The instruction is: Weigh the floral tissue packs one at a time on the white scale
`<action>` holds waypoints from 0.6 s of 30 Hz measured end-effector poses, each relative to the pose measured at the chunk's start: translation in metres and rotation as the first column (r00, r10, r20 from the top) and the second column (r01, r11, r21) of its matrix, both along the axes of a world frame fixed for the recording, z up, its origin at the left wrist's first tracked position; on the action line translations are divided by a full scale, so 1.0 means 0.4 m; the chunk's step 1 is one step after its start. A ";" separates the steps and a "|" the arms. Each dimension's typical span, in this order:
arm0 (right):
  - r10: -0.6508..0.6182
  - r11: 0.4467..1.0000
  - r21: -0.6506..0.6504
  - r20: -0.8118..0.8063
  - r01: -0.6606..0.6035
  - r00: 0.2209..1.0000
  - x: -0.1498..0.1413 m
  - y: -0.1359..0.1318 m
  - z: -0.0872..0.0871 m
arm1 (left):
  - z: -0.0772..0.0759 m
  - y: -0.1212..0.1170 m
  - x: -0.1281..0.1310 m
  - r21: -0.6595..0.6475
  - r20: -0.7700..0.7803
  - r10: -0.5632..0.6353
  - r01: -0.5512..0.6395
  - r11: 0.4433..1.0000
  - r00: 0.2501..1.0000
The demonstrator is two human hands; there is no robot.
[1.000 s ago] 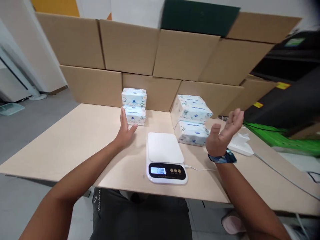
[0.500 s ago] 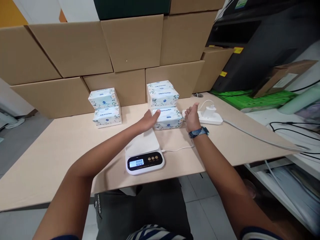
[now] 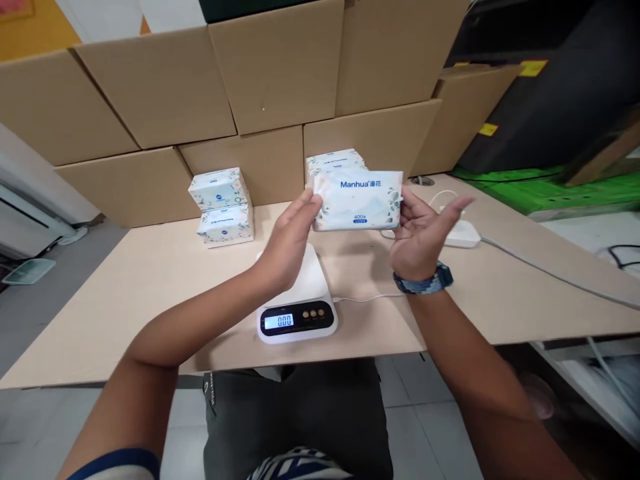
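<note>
A white tissue pack [image 3: 357,201] with blue "Manhua" lettering is held up above the table, its broad printed face towards me. My left hand [image 3: 290,243] grips its left end. At the right end my right hand [image 3: 420,237] supports it, fingers against the edge and thumb sticking out to the side. Below and to the left stands a white digital scale [image 3: 299,321], its lit display reading 0.00. My left wrist and hand cover part of the scale's plate.
Two stacked tissue packs [image 3: 225,208] stand at the left, and more packs [image 3: 336,160] are partly hidden behind the held one. Cardboard boxes [image 3: 273,73] form a wall at the back. A white power strip [image 3: 463,233] and its cable lie at the right.
Both hands have lifted the lower front tissue pack off the table and tilted its face towards me. My right hand has moved in from beside the pack to its right end.
</note>
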State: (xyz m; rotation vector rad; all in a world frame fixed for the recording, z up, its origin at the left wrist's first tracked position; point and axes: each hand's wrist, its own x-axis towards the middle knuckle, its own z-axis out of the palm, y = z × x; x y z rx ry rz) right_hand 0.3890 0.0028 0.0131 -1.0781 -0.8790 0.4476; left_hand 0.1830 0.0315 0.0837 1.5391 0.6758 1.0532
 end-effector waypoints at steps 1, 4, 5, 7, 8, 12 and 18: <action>0.021 0.999 0.032 -0.018 -0.021 1.000 -0.024 -0.022 0.007 | 0.023 -0.034 -0.044 0.005 0.014 -0.010 0.010 1.000 1.000; 0.172 0.985 0.028 0.000 -0.172 0.985 -0.100 -0.074 0.010 | 0.065 -0.103 -0.169 -0.087 -0.040 0.034 -0.037 0.996 0.999; 0.239 0.971 -0.004 -0.007 -0.239 0.971 -0.123 -0.084 0.005 | 0.065 -0.113 -0.205 -0.141 -0.062 0.069 -0.077 0.987 0.996; 0.364 0.924 -0.109 -0.048 -0.367 0.930 -0.161 -0.089 -0.007 | 0.047 -0.116 -0.260 -0.262 -0.095 0.132 -0.152 0.953 0.987; 0.405 0.896 -0.167 -0.073 -0.411 0.912 -0.175 -0.087 -0.012 | 0.031 -0.112 -0.281 -0.321 -0.108 0.150 -0.177 0.930 0.983; 0.419 0.846 -0.319 -0.100 -0.428 0.903 -0.198 -0.064 -0.026 | -0.032 -0.084 -0.320 -0.459 -0.138 0.202 -0.243 0.854 0.970; 0.322 0.858 -0.409 -0.041 -0.310 0.946 -0.187 -0.028 -0.056 | -0.106 -0.018 -0.296 -0.369 -0.205 0.266 -0.326 0.871 0.942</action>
